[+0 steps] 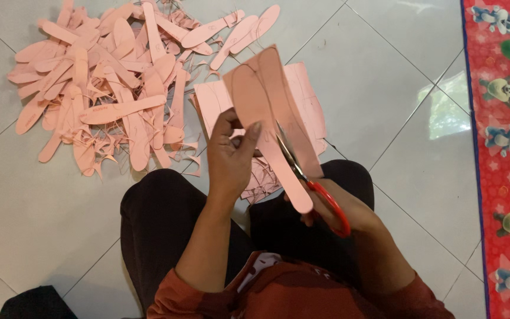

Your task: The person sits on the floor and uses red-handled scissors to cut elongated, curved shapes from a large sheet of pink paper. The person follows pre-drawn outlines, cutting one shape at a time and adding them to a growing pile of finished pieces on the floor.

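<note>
My left hand [231, 155] pinches a pink sheet [267, 100] marked with insole outlines and holds it up over my lap. My right hand [332, 210] grips red-handled scissors [320, 198], mostly hidden behind the sheet. The blades [287, 152] run up along a drawn outline, and a partly cut insole shape [293, 189] hangs down toward my right hand. I sit on the tiled floor with dark trousers [166, 218].
A large heap of cut pink insoles and scraps [101, 88] lies on the white tiles at the upper left. A stack of uncut pink sheets [308, 94] rests under the held sheet. A red patterned mat [503, 147] runs along the right edge.
</note>
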